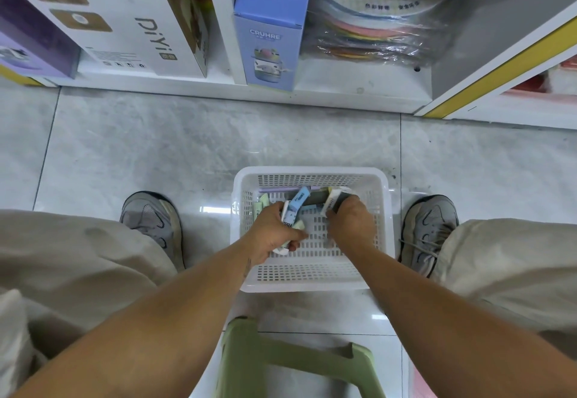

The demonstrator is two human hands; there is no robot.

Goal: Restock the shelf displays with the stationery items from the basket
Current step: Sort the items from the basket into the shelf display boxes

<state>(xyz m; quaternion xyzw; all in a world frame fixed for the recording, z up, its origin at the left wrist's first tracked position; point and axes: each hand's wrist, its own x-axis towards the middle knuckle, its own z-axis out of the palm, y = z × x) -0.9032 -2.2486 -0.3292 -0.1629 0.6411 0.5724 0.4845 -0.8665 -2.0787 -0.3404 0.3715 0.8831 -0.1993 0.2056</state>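
A white slotted plastic basket [310, 280] stands on the floor between my feet. Both my hands are inside it. My left hand [271, 235] grips a bundle of small pastel stationery boxes [295, 207], blue, white and green. My right hand [351, 221] holds a small white and dark box [332, 199] near the far wall of the basket. More pastel items [262, 202] lie at the basket's far left corner, partly hidden by my hands.
Low white shelves run along the top, holding a large white box [134, 19], a blue box [271, 26] and wrapped coloured discs [377, 16]. A yellow-edged shelf [499, 63] stands at the right. A green stool [296, 360] sits under me on grey tiles.
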